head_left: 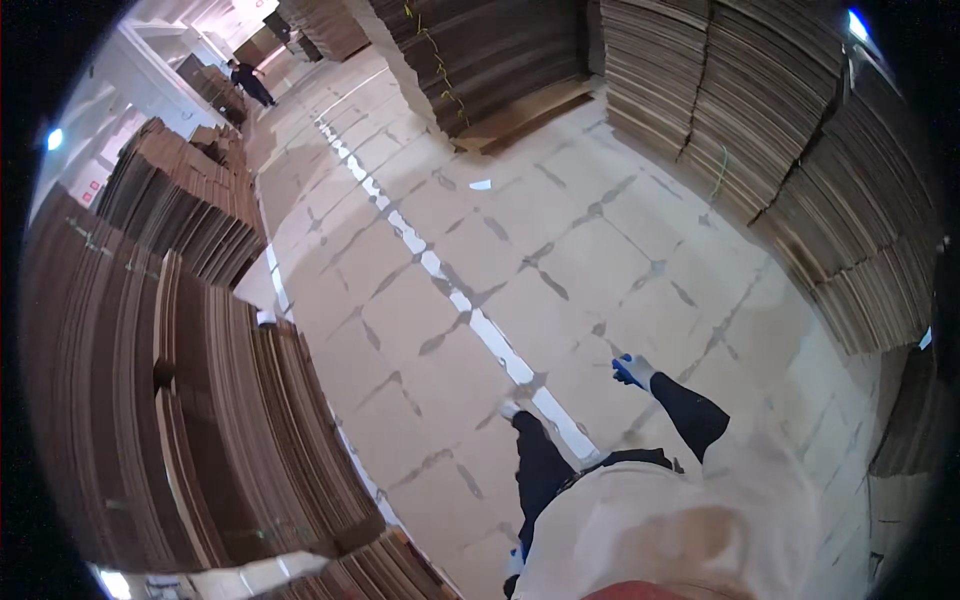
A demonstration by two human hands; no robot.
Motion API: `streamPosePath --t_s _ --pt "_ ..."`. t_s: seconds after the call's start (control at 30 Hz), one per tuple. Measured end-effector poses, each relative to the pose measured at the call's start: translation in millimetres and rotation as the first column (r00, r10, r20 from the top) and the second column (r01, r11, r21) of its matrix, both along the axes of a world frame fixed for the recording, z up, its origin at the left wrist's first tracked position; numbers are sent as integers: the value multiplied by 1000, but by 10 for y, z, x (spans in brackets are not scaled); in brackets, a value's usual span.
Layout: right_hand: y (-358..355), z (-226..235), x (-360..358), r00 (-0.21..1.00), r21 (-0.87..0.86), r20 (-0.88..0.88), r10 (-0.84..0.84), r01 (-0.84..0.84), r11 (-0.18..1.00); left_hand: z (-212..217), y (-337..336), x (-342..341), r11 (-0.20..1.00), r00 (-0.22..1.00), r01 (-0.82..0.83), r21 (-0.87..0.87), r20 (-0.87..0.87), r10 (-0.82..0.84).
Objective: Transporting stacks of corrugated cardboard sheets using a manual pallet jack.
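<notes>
My right hand (631, 370), in a grey glove with blue fingers, reaches out in front of my body at the end of a dark sleeve. Its fingers are loosely bent and a little apart, and I see nothing in them. Of my left hand (516, 556), only a blue bit of glove shows beside my pale shirt at the lower edge; its fingers are hidden. One dark trouser leg (542, 465) with a light shoe (511, 409) stands out on the tiled floor (480, 400), by a worn white line (497, 342).
Tall stacks of flat cardboard (90, 380) line the left side. More strapped cardboard stacks (740, 110) rise on the right. At the far centre a cardboard pile (500, 60) rests on a low base. A paper scrap (480, 185) lies on the floor. A person (250, 82) in dark clothes is far off.
</notes>
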State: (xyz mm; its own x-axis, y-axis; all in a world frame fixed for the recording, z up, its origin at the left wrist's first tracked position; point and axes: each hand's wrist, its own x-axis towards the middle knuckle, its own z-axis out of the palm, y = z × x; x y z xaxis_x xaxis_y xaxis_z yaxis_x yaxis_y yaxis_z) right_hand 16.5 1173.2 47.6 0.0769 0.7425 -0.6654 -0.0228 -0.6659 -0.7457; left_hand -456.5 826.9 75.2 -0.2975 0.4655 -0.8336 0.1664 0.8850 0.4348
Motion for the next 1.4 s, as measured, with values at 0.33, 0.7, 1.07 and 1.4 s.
streamPosePath --t_s 0.33,0.7,1.07,1.4 --pt "2473 64 -1540 986 -218 -138 -98 66 974 -342 4122 -2109 988 979 -51 149 201 21" --pt "4785 -850 -2864 956 -421 -95 -278 215 881 115 8855 -3954 956 999 51 287 -24 -46" --pt "10277 -194 -4869 989 -149 -148 31 -54 987 356 10711 -4937 979 985 -9 205 -165 43" --pt "13304 -244 -6119 998 -135 -48 28 -34 990 -317 13462 -6051 999 996 -41 -31 76 43"
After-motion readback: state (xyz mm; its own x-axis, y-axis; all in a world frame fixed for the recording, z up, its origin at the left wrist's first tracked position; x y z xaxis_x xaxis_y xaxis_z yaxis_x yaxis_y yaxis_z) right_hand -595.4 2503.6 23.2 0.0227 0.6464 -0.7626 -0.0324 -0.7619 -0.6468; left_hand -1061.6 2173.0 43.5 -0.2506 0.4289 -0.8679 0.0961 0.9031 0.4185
